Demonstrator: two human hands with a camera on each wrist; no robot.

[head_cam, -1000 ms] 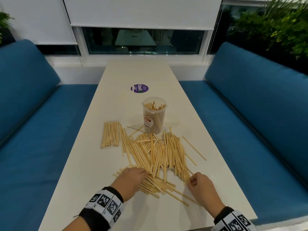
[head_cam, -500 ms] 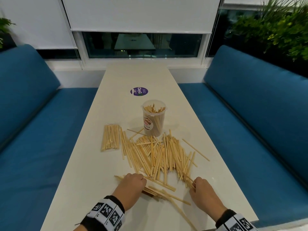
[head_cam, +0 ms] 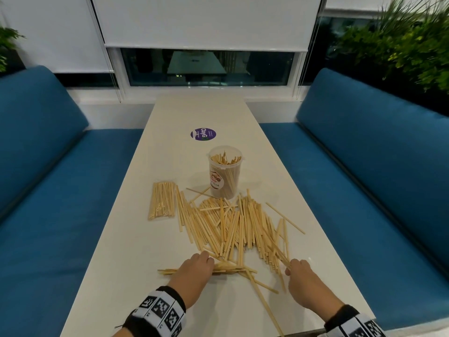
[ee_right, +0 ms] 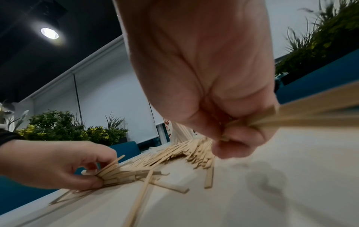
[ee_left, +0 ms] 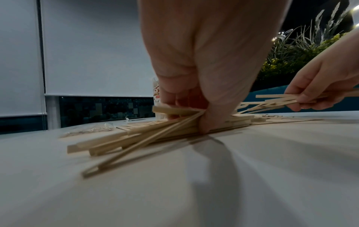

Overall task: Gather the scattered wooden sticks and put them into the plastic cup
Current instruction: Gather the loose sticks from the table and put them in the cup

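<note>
left hand (head_cam: 194,268) grips flat wooden sticks (head_cam: 230,224) | right hand (head_cam: 300,272) pinches sticks | clear round cup (head_cam: 225,171)

Long white table (head_cam: 136,239) runs btwn two blue benches. Purple round sticker (head_cam: 203,134) sits at its far-middle. Nearer stands the clear plastic cup (head_cam: 226,173), upright, part-filled w/ sticks. Left of cup lies a clear packet of sticks (head_cam: 162,200), flat. In front of cup, touching its base, spreads the loose pile of wooden sticks (head_cam: 233,224), mostly lengthwise, overlapping. A few strays lie apart: one to the right (head_cam: 285,218), several crossed near the front edge (head_cam: 262,285).
</note>
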